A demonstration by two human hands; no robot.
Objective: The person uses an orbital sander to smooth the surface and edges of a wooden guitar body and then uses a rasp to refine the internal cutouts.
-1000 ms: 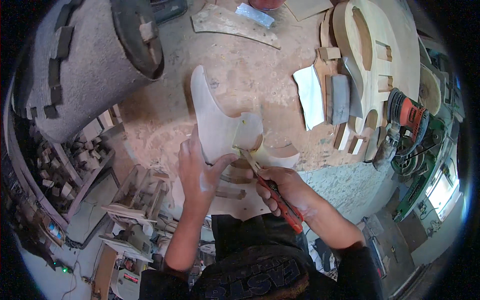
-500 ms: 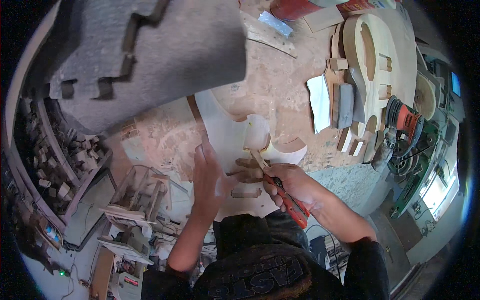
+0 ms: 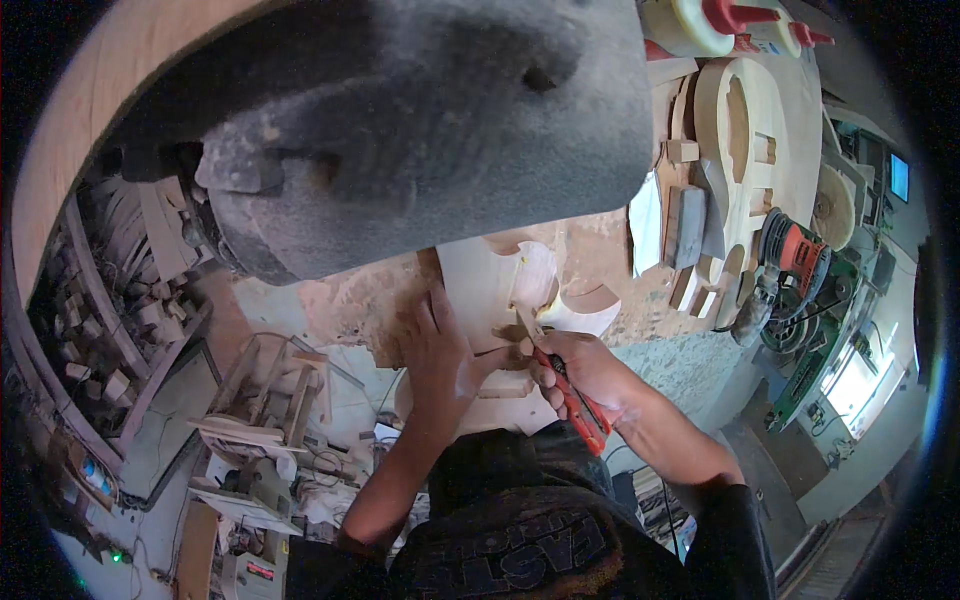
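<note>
Centrally, the pale guitar-shaped wooden body (image 3: pixel 475 285) lies partly on the counter (image 3: pixel 595 255), its upper part hidden behind a grey object (image 3: pixel 430 150). Right of centre, the right hand (image 3: pixel 575 362) has its grip wrapped around a red-handled tool (image 3: pixel 582 405), tip at the body. The left hand (image 3: pixel 438 345) touches its left side; whether that grip pinches, I cannot tell.

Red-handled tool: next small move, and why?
Probably a short, light stroke of the red-handled tool, directed away from the left thumb. The right hand grips the handle with the tip at the pale wooden body, while the left hand lies at that body's left side, its thumb pointing toward the tool.
</note>
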